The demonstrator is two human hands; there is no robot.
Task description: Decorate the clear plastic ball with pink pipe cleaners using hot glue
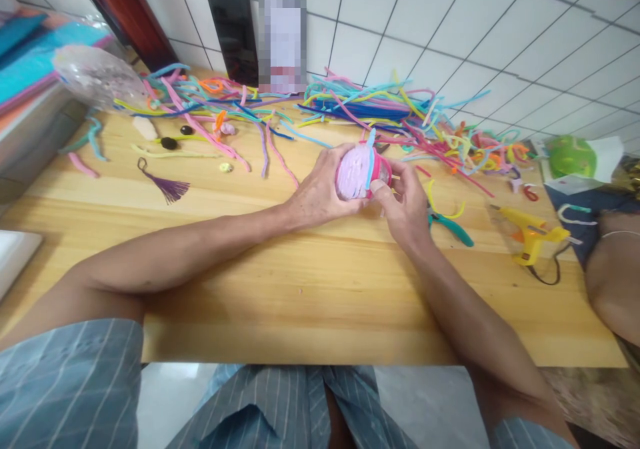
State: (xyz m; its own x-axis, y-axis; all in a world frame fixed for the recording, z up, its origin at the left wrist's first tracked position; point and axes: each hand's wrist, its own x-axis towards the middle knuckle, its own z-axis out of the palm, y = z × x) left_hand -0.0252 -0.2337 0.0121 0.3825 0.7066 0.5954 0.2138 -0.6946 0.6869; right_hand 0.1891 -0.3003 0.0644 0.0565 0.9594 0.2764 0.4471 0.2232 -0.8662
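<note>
Above the middle of the wooden table I hold a round pipe-cleaner craft piece (352,174), lilac on its broad face and deep pink along its right side. A light blue pipe cleaner (371,162) runs down across it, its upper end sticking out past the edge. My left hand (325,185) is wrapped round the left side, thumb underneath. On the pink right side, close to the lower part of the blue strip, my right hand (400,199) grips with thumb and fingers; some fingertips are hidden behind the piece. Teal-handled pliers (453,229) lie beside my right wrist.
Loose coloured pipe cleaners (360,109) spread along the tiled wall, where a black phone (231,29) and a blurred-out phone (283,42) lean. A yellow glue gun (535,235) lies at right, near another person's arm (615,275). A purple tassel (165,185) lies left.
</note>
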